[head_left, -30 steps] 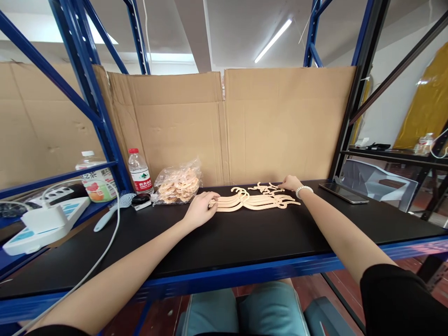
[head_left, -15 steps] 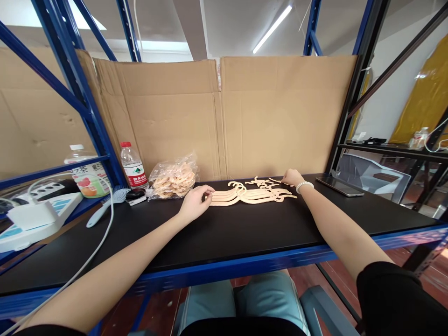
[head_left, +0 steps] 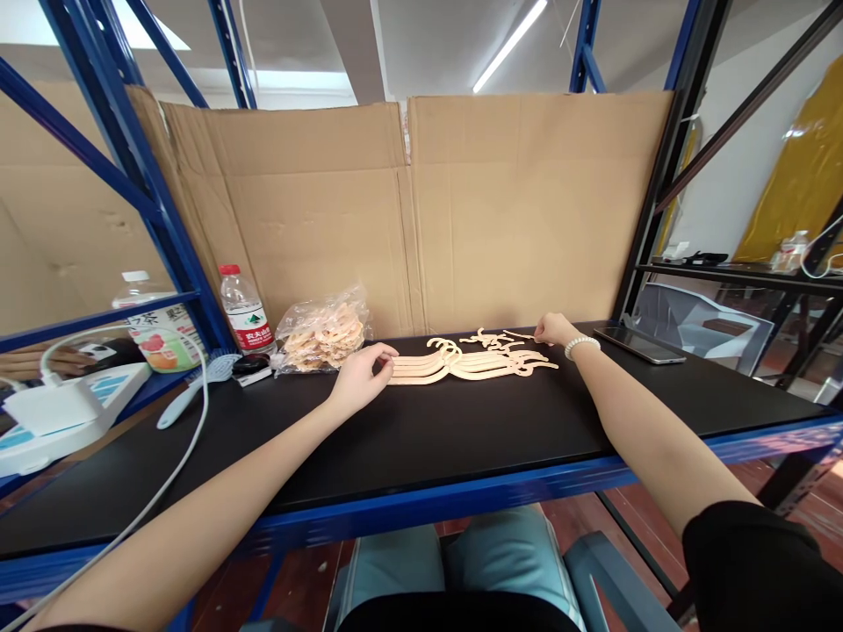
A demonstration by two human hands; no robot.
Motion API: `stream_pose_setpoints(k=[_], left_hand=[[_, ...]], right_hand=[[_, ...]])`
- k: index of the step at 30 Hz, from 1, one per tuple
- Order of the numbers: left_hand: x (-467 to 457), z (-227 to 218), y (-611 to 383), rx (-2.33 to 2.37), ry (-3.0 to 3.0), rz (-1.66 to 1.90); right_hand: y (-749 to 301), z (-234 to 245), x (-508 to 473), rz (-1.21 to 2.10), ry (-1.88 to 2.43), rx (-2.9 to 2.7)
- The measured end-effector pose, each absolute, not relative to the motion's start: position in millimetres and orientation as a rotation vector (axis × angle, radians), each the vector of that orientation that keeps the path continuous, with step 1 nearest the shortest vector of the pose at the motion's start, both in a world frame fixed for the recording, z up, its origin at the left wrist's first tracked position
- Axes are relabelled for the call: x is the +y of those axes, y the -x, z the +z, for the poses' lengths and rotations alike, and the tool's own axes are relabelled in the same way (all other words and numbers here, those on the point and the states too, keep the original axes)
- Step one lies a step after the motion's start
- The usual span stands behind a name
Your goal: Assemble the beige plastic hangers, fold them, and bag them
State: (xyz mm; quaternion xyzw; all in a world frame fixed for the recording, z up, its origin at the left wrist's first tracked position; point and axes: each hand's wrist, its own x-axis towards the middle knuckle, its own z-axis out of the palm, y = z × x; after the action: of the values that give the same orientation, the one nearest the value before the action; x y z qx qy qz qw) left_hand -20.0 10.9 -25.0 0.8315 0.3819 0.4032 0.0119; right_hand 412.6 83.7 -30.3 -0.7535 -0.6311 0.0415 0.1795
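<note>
A flat stack of several pale wooden hangers [head_left: 461, 364] lies on the black shelf top [head_left: 421, 439] near the cardboard back wall. My left hand [head_left: 359, 377] rests at the stack's left end, fingers curled against the hanger tips. My right hand [head_left: 555, 329], with a bead bracelet on the wrist, pinches a thin wooden piece [head_left: 520, 334] at the far right end of the stack. Smaller loose wooden pieces [head_left: 491, 341] lie just behind the hangers.
A clear bag of wooden pieces [head_left: 322, 332], a water bottle [head_left: 241, 309] and a brush [head_left: 190, 391] sit at the left. A white power strip [head_left: 59, 412] with a cable lies further left. A phone [head_left: 638, 344] lies to the right. Blue rack posts frame the shelf.
The camera view has tilted slightly. My left fingers have curled more onto the hanger ends. My right hand has stayed at the right end of the stack.
</note>
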Motion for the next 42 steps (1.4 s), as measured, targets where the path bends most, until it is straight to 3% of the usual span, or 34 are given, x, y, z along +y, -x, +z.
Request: stream_pose_setpoints(k=[9, 11, 16, 22, 25, 31, 42], left_hand=[[11, -26, 17, 1.136, -2.416, 1.316], [7, -26, 13, 1.089, -2.324, 1.301], [-11, -25, -2, 0.928, -1.870, 1.141], [-25, -28, -13, 0.743, -1.629, 1.082], [-21, -30, -11, 0.749, -1.540, 1.133], [-12, -20, -2, 0.763, -1.332, 1.273], [-5, -14, 6, 0.658, -1.288, 1.208]], right_hand=[[-389, -3, 65, -0.046, 2.022, -1.611], [-364, 5, 54, 0.094, 1.888, -1.626], [-263, 3, 4, 0.813, 1.103, -1.857], [-197, -16, -33, 0.881, 0.810, -1.905], [-206, -15, -31, 0.751, 0.859, -1.931], [-240, -11, -16, -0.032, 1.371, -2.225], [-231, -23, -17, 0.131, 1.548, -2.216]])
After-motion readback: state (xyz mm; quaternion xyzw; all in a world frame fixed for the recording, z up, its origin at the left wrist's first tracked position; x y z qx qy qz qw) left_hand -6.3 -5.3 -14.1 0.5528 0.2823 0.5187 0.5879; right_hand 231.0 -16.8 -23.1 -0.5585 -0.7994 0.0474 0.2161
